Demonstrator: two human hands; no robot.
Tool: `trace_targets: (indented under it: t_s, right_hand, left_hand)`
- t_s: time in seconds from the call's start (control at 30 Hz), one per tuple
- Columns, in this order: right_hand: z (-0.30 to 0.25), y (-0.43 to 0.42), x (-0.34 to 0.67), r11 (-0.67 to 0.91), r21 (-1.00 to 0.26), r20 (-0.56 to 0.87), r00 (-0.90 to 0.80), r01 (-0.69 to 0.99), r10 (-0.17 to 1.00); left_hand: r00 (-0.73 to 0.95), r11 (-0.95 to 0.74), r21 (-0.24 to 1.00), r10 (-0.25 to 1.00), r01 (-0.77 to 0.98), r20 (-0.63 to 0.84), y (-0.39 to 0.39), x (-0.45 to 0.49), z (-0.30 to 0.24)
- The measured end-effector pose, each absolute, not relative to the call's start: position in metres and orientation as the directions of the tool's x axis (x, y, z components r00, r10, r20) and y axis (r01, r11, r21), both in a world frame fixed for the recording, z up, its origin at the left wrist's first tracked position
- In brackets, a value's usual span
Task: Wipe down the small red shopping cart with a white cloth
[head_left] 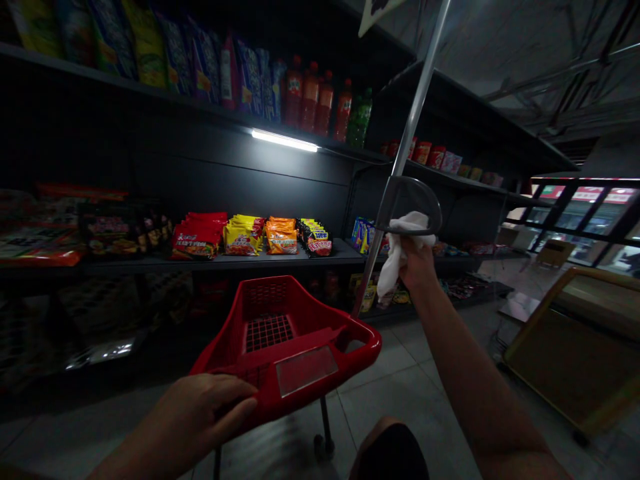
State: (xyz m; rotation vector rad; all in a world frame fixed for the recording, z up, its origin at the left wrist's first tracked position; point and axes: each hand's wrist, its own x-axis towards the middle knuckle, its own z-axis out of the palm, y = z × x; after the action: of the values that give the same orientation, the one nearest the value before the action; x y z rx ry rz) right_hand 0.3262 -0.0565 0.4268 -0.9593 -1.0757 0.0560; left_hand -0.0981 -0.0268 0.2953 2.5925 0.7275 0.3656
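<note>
A small red shopping cart stands in front of me, with a metal pole rising from its right side. My left hand grips the left part of the cart's handle, its fingers curled over the red rim. In my right hand is a bunched white cloth, held up against a dark, loop-shaped piece on the pole. The cloth covers the lower part of that loop, and part of it hangs down below my fingers. Inside the cart, its grid bottom shows.
Shelves run along the left and back, carrying noodle packets, chip bags and drink bottles. A lit tube lamp hangs under the upper shelf. At the right stands a wheeled yellowish-framed cart. My knee is below.
</note>
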Motion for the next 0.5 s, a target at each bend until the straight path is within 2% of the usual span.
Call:
trace_targets:
  t_s: [0.07, 0.33, 0.43, 0.5]
  right_hand:
    - [0.422, -0.07, 0.328, 0.615, -0.636, 0.76, 0.517, 0.465, 0.395]
    - [0.431, -0.043, 0.315, 0.55, -0.604, 0.794, 0.49, 0.576, 0.359]
    - [0.407, -0.032, 0.313, 0.583, -0.589, 0.795, 0.531, 0.559, 0.294]
    - [0.378, -0.038, 0.31, 0.558, -0.639, 0.75, 0.59, 0.53, 0.298]
  left_hand:
    - [0.841, -0.798, 0.447, 0.516, 0.405, 0.16, -0.026, -0.099, 0.294]
    - [0.863, -0.85, 0.366, 0.467, 0.378, 0.193, -0.018, -0.101, 0.288]
    - [0.852, -0.845, 0.37, 0.48, 0.385, 0.21, -0.017, -0.097, 0.289]
    - [0.834, -0.831, 0.377, 0.508, 0.408, 0.216, -0.017, -0.096, 0.291]
